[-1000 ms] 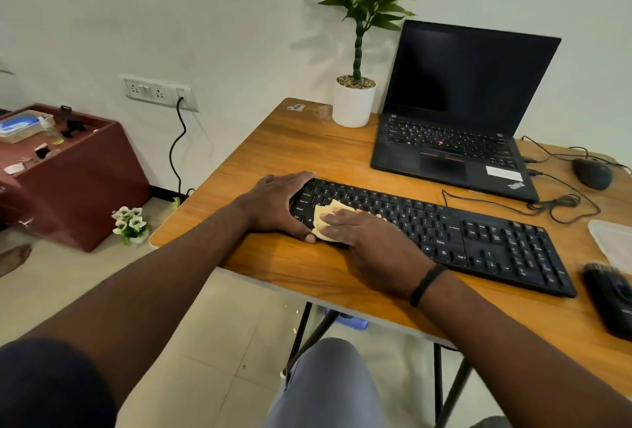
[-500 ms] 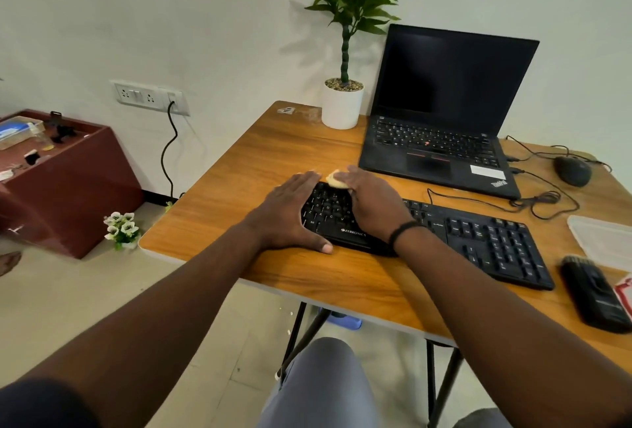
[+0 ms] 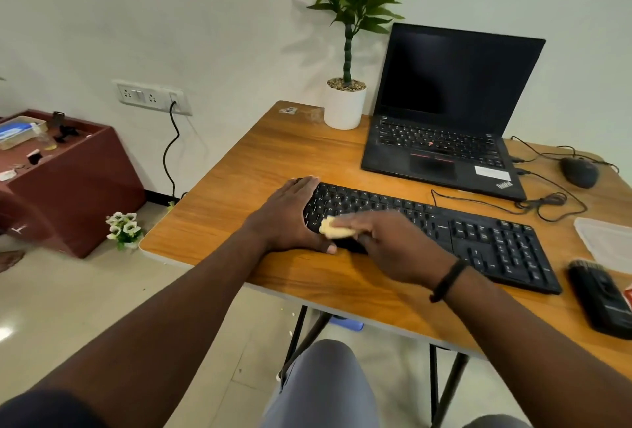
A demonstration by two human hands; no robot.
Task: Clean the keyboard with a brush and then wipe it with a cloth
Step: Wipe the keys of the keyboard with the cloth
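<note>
The black keyboard (image 3: 478, 243) lies across the wooden table (image 3: 273, 161) in front of me. My left hand (image 3: 290, 215) rests flat against its left end, fingers straight along the side and thumb along the front edge. My right hand (image 3: 386, 246) holds a small yellow cloth (image 3: 333, 227) down on the keys at the lower left, the cloth bunched under its fingers; the hand is motion-blurred. A black brush (image 3: 602, 301) lies on the table at the right, apart from both hands.
An open black laptop (image 3: 444, 85) stands behind the keyboard, with a potted plant (image 3: 344, 108) to its left and a mouse (image 3: 579, 172) with loose cables to its right. A clear plastic lid (image 3: 608, 243) sits at the right edge. A red cabinet (image 3: 75, 181) stands on the floor, left.
My right hand swept the cloth from the keyboard's front-left up to its back edge and has come back down to the front-left keys. My left hand stayed on the left end.
</note>
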